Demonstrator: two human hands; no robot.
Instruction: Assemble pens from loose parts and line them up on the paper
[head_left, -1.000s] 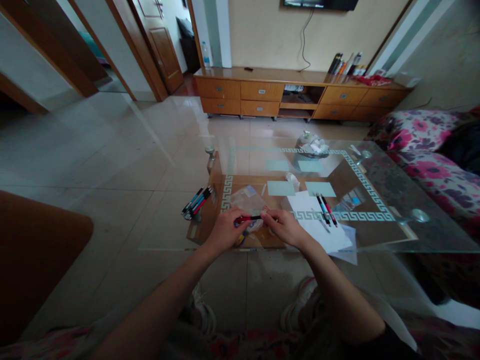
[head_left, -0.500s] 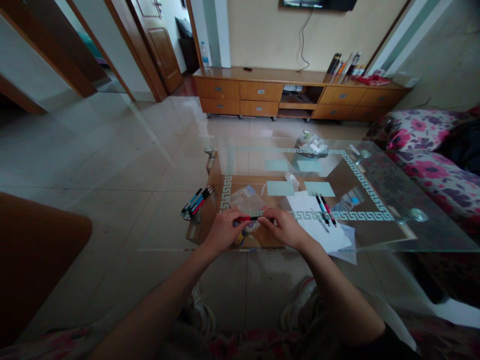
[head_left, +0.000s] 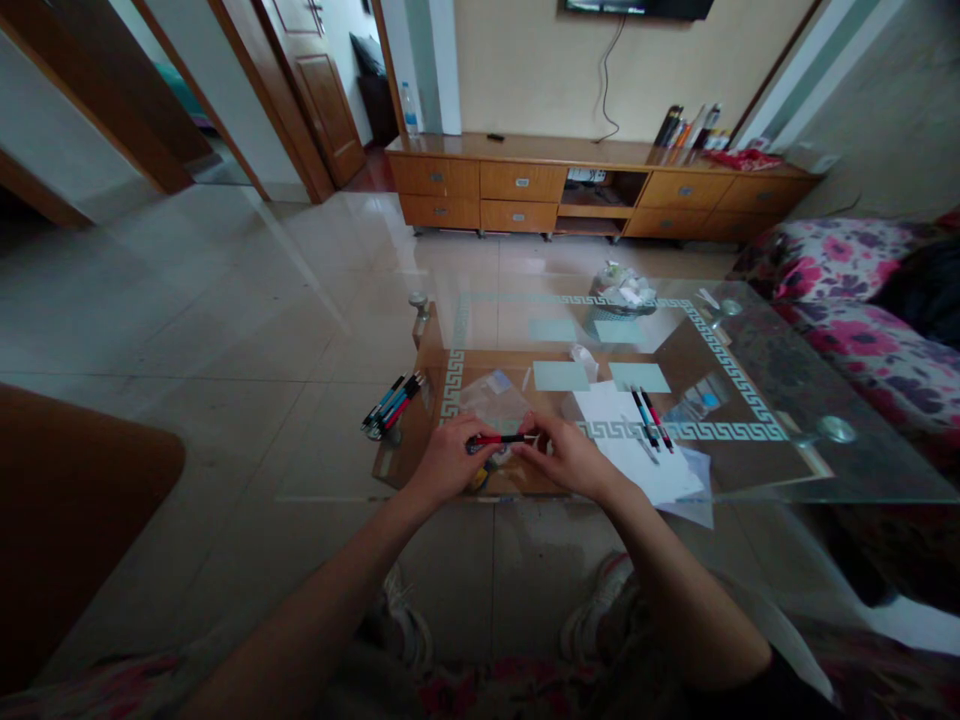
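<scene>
Pen (head_left: 499, 438), red and black, lies almost level between two bare hands, low over the near edge of a glass bench (head_left: 750, 465) with a patterned border. The left hand (head_left: 448, 455) is closed around its red end, thumb and fingers pinching the barrel. The right hand (head_left: 564, 455) curls at the other end, fingertips bent near the pale tip; its grip is too small to make out, so I cannot tell whether it is pinching or only close by. Taking the held pen as the clock's centre, a clear plastic bag (head_left: 495, 395) lies at 12 o'clock, just beyond the hands. At 10 o'clock sits a bundle of pens (head_left: 392, 405), blue, red and black. At 3 o'clock are white papers (head_left: 611, 425), with a blue-and-black pen (head_left: 644, 415) and a red-and-black pen (head_left: 657, 420) side by side on them. Crumpled tissue (head_left: 584, 360) rests toward 2 o'clock.
</scene>
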